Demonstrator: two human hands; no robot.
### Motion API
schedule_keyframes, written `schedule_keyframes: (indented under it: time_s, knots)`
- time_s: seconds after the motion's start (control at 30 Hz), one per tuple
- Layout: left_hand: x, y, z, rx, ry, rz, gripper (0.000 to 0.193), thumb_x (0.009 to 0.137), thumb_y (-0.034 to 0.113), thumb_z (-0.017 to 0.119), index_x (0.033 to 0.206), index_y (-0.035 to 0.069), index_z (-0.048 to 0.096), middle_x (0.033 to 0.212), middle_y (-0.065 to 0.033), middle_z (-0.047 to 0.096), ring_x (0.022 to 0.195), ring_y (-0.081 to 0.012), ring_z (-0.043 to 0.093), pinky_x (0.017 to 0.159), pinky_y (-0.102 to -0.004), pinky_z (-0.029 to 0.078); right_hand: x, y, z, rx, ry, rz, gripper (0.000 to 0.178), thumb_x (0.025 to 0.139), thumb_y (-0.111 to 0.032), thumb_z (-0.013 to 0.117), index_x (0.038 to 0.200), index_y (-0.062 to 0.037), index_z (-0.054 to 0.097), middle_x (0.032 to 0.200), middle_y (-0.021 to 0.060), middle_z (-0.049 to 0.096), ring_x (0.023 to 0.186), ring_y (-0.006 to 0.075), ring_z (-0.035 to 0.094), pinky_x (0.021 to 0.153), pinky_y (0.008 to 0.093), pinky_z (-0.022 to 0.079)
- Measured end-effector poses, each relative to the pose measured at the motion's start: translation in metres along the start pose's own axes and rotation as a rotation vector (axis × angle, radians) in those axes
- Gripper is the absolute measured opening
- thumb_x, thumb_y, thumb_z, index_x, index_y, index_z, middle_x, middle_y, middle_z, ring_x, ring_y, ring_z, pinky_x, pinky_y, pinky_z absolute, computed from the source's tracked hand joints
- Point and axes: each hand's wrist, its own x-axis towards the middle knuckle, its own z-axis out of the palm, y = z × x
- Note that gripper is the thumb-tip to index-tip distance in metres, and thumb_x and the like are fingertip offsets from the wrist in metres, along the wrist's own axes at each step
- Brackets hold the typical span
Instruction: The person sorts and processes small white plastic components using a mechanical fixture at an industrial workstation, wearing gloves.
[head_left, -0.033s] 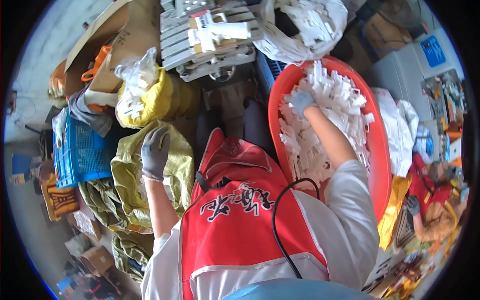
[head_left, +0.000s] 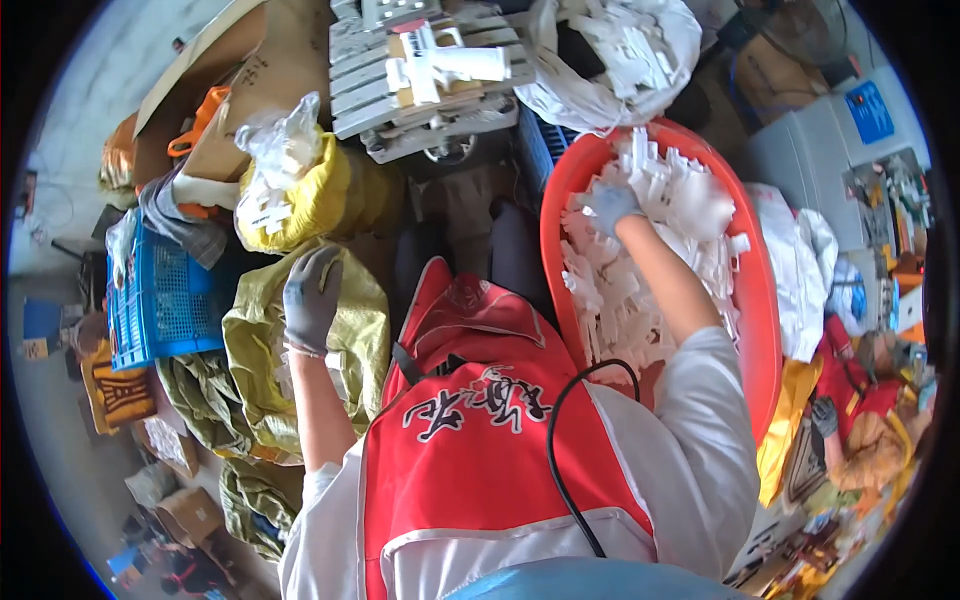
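Note:
A red oval tub point(head_left: 762, 300) at my right is heaped with white plastic parts point(head_left: 650, 285). Into its far left side reaches my right hand point(head_left: 613, 208), in a grey-blue glove. Its fingers are bent among the parts and seem closed on one, though the fingertips are partly hidden. My left hand point(head_left: 312, 300), gloved too, rests over the mouth of a yellow-green woven sack point(head_left: 250, 345). Its fingers lie stretched side by side, with nothing visible in them. Pale pieces show inside the sack, mostly hidden by my wrist.
A slatted grey stool point(head_left: 370, 100) ahead bears white parts. Beside it stands a white bag point(head_left: 690, 60) of similar pieces. A yellow sack point(head_left: 350, 195), a blue crate point(head_left: 165, 335) and a large carton point(head_left: 270, 60) stand left. At far right a person point(head_left: 870, 440) works.
The view has shifted slightly. My right hand has moved a little within the heap, where a blurred pale patch now shows. My left hand stays at the sack.

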Motion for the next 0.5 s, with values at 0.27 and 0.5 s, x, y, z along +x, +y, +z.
schedule_keyframes:
  time_s: [0.27, 0.5]
  knots:
    - [0.108, 0.039, -0.016, -0.164, 0.166, 0.254, 0.019, 0.081, 0.009, 0.061, 0.099, 0.004, 0.064, 0.095, -0.0128, 0.065, 0.087, -0.0299, 0.063, 0.076, -0.034, 0.049, -0.062, 0.08, -0.024, 0.477, 0.063, 0.156, 0.036, 0.08, -0.023, 0.056, 0.113, -0.0106, 0.056, 0.117, 0.0134, 0.054, 0.105, 0.0316, 0.055, 0.088, 0.0387, 0.046]
    - [0.207, 0.056, 0.008, -0.127, 0.042, 0.428, 0.035, 0.08, 0.023, 0.064, 0.111, 0.007, 0.058, 0.104, -0.0159, 0.062, 0.096, -0.0338, 0.059, 0.084, -0.0375, 0.046, -0.124, 0.114, -0.036, 1.289, 0.139, 0.412, 0.038, 0.079, -0.002, 0.058, 0.116, -0.0054, 0.051, 0.107, 0.0095, 0.053, 0.09, 0.0162, 0.057, 0.071, 0.029, 0.051]
